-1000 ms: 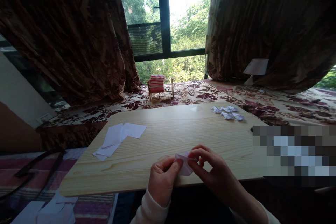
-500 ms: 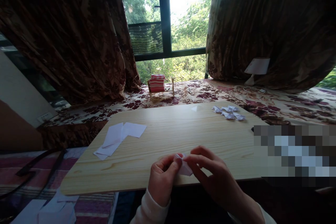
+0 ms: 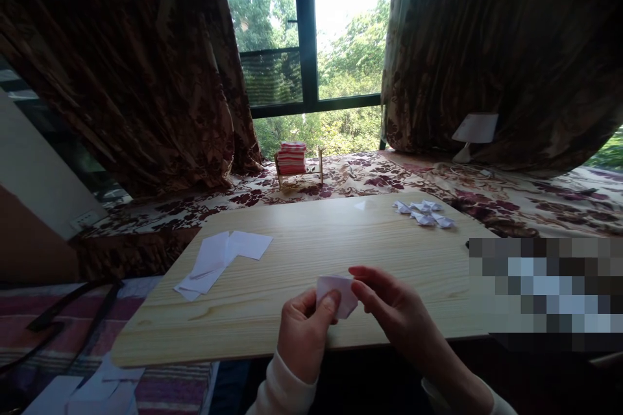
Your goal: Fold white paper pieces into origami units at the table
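A small folded piece of white paper [image 3: 346,299] is held up over the near edge of the table. My left hand [image 3: 304,331] is closed on it, with the thumb pressed flat against its face and the fingers behind. At the paper's right edge is my right hand [image 3: 396,305], its fingers apart and slightly curved. One fingertip is at or just touching that edge; I cannot tell if it presses. Several folded white paper pieces [image 3: 424,214] lie in a group at the table's far right.
White paper sheets [image 3: 209,266] overlap on the left of the wooden table [image 3: 292,233]. More paper [image 3: 92,389] lies on the striped cloth at lower left. Beyond the table are a small rack with striped pink cloths [image 3: 292,159] and a white lamp [image 3: 474,130]. A blurred patch covers the right side.
The folded paper has turned so its broad face shows. My right hand's fingers have come away from their pinch at its top and spread apart. My left hand keeps its hold.
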`<state>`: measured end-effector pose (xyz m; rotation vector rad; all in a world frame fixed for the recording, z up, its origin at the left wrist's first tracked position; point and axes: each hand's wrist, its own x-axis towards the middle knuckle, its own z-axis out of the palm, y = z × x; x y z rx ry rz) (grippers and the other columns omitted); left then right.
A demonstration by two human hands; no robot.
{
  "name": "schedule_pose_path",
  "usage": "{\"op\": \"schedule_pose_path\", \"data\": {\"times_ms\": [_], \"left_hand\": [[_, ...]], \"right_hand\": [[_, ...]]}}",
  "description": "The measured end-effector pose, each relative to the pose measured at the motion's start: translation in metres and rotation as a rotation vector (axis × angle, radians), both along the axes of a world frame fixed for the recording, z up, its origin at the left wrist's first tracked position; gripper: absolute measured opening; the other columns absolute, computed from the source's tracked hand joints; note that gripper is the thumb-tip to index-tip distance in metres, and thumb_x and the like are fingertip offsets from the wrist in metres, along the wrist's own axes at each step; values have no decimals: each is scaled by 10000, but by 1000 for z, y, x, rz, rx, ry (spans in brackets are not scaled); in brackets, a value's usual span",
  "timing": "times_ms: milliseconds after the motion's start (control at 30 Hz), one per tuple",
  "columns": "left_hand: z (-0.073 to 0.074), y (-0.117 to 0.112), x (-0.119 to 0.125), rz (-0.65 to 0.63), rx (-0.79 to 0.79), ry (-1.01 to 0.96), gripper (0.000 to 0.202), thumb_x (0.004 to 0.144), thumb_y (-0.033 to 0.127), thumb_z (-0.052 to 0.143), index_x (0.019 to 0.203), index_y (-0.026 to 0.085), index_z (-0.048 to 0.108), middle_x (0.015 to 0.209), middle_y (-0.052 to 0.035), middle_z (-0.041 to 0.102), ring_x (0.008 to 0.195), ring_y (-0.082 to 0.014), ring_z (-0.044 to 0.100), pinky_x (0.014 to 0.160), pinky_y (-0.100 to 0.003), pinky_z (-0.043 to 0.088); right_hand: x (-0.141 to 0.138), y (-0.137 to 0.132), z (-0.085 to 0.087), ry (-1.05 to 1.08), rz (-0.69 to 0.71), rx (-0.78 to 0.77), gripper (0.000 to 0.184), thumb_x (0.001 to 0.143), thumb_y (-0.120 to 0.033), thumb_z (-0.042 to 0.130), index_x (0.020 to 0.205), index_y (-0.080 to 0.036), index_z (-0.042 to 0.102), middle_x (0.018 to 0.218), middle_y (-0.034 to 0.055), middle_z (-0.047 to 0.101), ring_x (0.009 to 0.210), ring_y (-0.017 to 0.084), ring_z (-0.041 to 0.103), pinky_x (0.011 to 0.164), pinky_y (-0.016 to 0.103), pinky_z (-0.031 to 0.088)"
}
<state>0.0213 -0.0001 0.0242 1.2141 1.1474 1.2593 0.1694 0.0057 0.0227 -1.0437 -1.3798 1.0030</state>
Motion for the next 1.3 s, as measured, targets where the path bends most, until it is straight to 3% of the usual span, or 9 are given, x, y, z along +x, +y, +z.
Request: {"op": "schedule_pose_path", "data": {"times_ms": [167,367,667,767,867,933,1067,1167,1300], "left_hand": [[-6,2,2,66,-9,-79,294,661,416,713,714,128,738,610,-22,659,619,-157,561,629,-249,455],[-13,5,1,77,-126,-274,343,589,425,775,735,116,749,668,-62,698,642,-173,604,604,-260,497],[-14,6,0,54,-85,-291,309,638,410,759,746,121,747,657,-45,692,656,-166,608,673,-266,489],[-12,6,-1,19,-42,-256,310,662,410,744,816,141,748,719,-44,704,720,-169,610,725,-267,480],[-9,4,-4,77,-45,-268,394,605,445,776,870,155,744,786,-57,701,703,-154,588,662,-253,485],[-5,1,-6,51,-87,-306,424,631,519,731,808,134,745,742,-68,683,652,-146,568,621,-259,485],[0,-6,-3,-94,-84,-293,460,735,552,623,700,106,729,663,-76,661,634,-149,561,638,-264,472],[-2,-5,-1,-90,-83,-277,364,695,463,707,761,107,744,671,-66,676,646,-150,569,680,-267,472],[-9,0,-1,-49,-139,-323,356,657,454,738,768,116,752,645,-53,681,618,-140,568,606,-233,465]], "right_hand": [[-4,-9,3,-213,96,-18,244,817,-385,570,789,-168,677,753,35,682,656,155,596,564,243,467],[-9,-11,2,-138,87,-8,199,797,-292,537,783,-165,690,676,19,644,640,156,578,577,248,462],[-10,-16,-1,-48,107,-52,318,826,-462,545,798,-168,664,690,27,633,606,145,568,489,225,441],[-11,-14,-5,-113,36,85,188,842,-350,560,809,-190,653,697,21,638,615,146,575,513,234,451],[-4,-11,-6,-271,-217,443,108,846,-185,547,839,-218,650,768,25,629,637,140,562,572,253,463],[4,-10,-6,-396,-319,668,220,817,-90,555,937,-245,654,849,41,619,711,157,568,631,275,473],[13,-11,-8,-553,-220,820,444,799,-1,538,1134,-284,606,875,57,597,774,181,554,662,305,478],[14,-11,-11,-590,-153,822,497,811,9,516,1202,-291,575,881,61,596,782,183,553,662,307,485],[16,-11,-15,-585,-84,843,563,809,35,502,1267,-292,526,891,59,605,778,176,554,669,303,492]]}}
